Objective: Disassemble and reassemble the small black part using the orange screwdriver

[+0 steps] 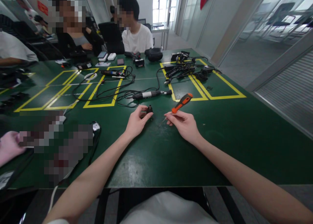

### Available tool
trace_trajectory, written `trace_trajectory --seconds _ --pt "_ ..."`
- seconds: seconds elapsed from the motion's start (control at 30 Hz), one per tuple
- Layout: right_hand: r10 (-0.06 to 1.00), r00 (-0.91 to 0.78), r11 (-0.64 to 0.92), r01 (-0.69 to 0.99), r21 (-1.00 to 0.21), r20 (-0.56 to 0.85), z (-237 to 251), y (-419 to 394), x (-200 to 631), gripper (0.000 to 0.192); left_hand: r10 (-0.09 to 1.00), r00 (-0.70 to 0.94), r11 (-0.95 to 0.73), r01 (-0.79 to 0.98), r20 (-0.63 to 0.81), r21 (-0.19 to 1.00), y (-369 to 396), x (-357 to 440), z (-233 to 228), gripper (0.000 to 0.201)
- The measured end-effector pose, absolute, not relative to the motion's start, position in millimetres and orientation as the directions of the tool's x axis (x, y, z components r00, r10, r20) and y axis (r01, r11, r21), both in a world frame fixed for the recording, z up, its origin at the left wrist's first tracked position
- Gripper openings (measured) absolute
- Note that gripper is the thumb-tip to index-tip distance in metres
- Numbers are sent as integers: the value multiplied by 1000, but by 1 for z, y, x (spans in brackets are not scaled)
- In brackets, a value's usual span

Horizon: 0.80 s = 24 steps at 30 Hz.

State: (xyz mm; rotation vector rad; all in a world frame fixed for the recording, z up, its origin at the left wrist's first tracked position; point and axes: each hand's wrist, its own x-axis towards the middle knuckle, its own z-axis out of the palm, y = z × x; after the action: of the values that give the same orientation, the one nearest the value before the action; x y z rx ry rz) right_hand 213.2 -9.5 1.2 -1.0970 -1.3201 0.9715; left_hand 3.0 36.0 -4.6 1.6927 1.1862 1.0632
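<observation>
Just left of the middle, my left hand (137, 120) has its thumb and fingers closed around a small black cylindrical part (149, 109) with a narrower top. My right hand (184, 124) pinches a screwdriver (182, 103) by its thin shaft. The screwdriver's orange and dark grey handle leans up to the right, and its tip points down to the left, toward the table. A short gap separates the tip from the black part. Beyond both hands lies a black and silver pen-shaped power tool (146, 94) with a cable.
Yellow tape rectangles mark the green table (220, 145). A heap of black cables and adapters (186, 69) sits at the back right, near a few tiny dark pieces (209, 88). Another corded tool (111, 73) lies back left. Two blurred devices (73, 145) are at left; people sit across the table.
</observation>
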Motion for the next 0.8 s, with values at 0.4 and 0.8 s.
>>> trace_trajectory --seconds 0.4,0.8 --pt "957 71 268 165 -949 282 5 -9 218 34 913 351 -373 511 208 775 31 4 -2 42" --pt "880 110 423 260 -868 462 16 -17 217 24 871 471 -388 480 142 787 19 4 3 39"
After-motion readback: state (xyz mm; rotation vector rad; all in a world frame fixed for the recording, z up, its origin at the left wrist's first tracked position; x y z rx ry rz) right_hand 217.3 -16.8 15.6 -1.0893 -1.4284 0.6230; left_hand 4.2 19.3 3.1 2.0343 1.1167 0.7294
